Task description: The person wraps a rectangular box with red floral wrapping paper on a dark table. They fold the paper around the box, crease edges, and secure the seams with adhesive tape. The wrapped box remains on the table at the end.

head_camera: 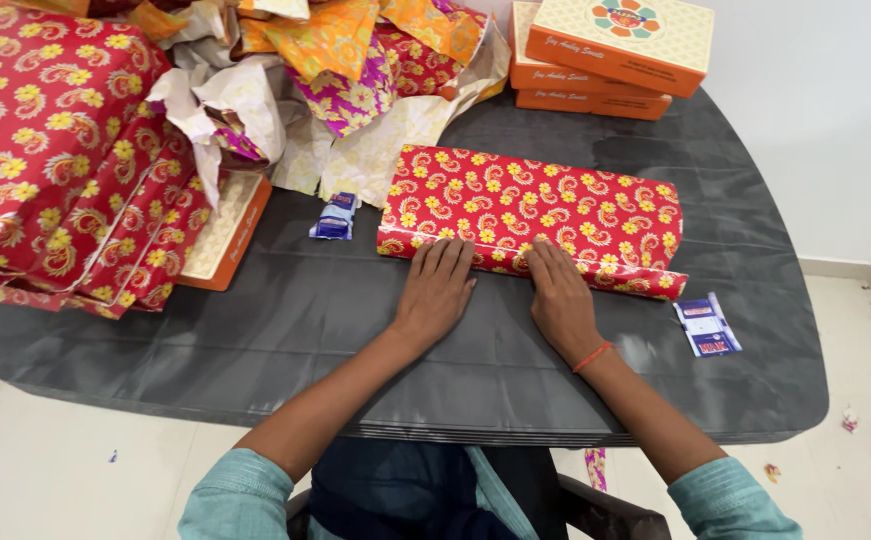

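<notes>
Hands rest side by side on the near edge of a flat rectangular box wrapped in red paper with yellow flowers [530, 215], which lies across the middle of a dark grey plastic table [355, 340]. The left hand [435, 290] lies palm down, its fingers straight and held close together, the tips pressing the paper fold along the box's front edge. The right hand [560, 295] lies likewise just beside it, fingers together and flat, tips on the same edge; a thin orange thread band [592, 356] circles its wrist. Neither hand pinches or grips anything; both press flat. A loose flap of the wrapping sticks out at the box's right end. Just left of the box sits a small blue and white packet [335, 216], and to the right, near the table's edge, lies a small blue and white card [707, 325]. On the left stands a stack of boxes wrapped in the same red flowered paper [55, 150], with an orange and cream cardboard box [227, 235] tucked under it. Crumpled sheets of orange, pink and cream wrapping paper [345, 70] are heaped at the back, and a pile of orange and cream cardboard boxes [605, 50] stands at the far right corner.
</notes>
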